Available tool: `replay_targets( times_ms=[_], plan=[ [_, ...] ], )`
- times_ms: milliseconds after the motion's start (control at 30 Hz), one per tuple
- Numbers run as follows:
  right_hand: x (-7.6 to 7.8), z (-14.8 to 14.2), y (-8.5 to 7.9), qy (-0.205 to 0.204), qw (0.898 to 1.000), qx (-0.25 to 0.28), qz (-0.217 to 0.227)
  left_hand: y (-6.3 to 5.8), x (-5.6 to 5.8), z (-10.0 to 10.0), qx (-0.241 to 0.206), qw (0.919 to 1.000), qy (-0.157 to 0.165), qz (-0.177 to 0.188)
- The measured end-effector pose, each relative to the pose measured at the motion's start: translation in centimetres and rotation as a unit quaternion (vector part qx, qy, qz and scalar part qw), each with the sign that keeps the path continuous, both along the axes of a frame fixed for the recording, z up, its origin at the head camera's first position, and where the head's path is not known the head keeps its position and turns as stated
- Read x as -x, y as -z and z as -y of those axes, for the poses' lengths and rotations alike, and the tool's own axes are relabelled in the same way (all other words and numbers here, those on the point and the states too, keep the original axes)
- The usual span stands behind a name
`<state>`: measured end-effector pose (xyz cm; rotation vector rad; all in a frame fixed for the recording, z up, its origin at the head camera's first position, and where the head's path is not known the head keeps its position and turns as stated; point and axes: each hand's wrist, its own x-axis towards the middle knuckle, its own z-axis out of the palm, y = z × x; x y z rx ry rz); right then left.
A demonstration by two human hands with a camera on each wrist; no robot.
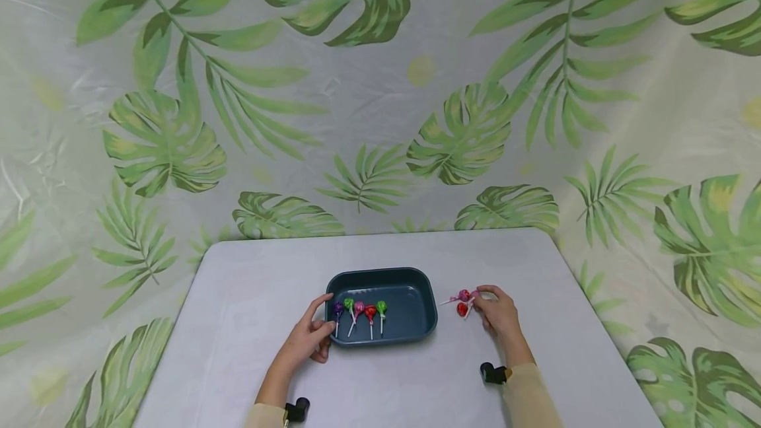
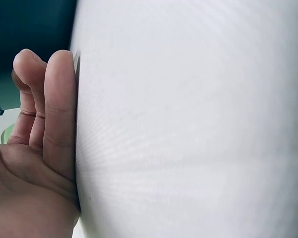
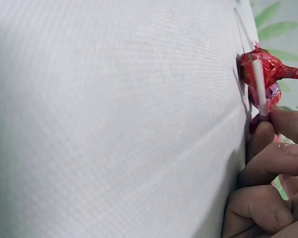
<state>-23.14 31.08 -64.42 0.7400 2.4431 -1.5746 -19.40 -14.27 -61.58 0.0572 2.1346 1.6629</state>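
Toward the desk's (image 1: pixel 517 256) right edge, I see the right hand (image 1: pixel 499 317) pinching a lollipop (image 1: pixel 474 294); its stick seems to overlap a red lollipop (image 1: pixel 462 309) and could drag it. The left hand (image 1: pixel 306 339) grips the tray's (image 1: pixel 415 314) left rim; pressing hard might tip it.

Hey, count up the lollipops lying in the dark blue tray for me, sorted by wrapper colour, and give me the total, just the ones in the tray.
Purple lollipop: 1
Green lollipops: 2
Pink lollipop: 1
Red lollipop: 1
Total in the tray: 5
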Motion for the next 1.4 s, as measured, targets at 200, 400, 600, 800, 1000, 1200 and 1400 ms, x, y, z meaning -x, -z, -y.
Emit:
replay_targets(
  times_ms=[200, 400, 600, 800, 1000, 1200, 1400],
  plan=[
    [-0.1, 0.2, -0.2, -0.014, 1.000, -0.013, -0.003, 1.9, 0.5, 0.2, 0.005, 0.9999, -0.007, -0.009],
    [-0.3, 0.2, -0.1, -0.019, 1.000, -0.014, -0.007, 2.1, 0.4, 0.1, 0.007, 0.9998, -0.013, -0.012],
    [-0.4, 0.0, 0.0, -0.016, 1.000, 0.003, -0.010, 2.0, 0.4, 0.1, 0.003, 0.9999, -0.012, -0.010],
    [-0.7, -0.1, -0.2, -0.017, 0.999, 0.020, -0.024, 2.1, 0.5, 0.2, 0.007, 0.9999, -0.010, -0.008],
    [-1.0, 0.1, -0.5, -0.022, 0.998, 0.033, -0.046, 2.1, 0.4, 0.2, 0.008, 0.9998, -0.012, -0.014],
    [-1.4, 0.3, -1.0, -0.015, 0.998, 0.038, -0.045, 2.0, 0.4, 0.1, 0.010, 0.9997, -0.015, -0.013],
    [-1.9, 0.0, -2.3, -0.011, 0.998, 0.049, -0.048, 2.1, 0.4, 0.1, 0.008, 0.9997, -0.017, -0.012]
  ],
)
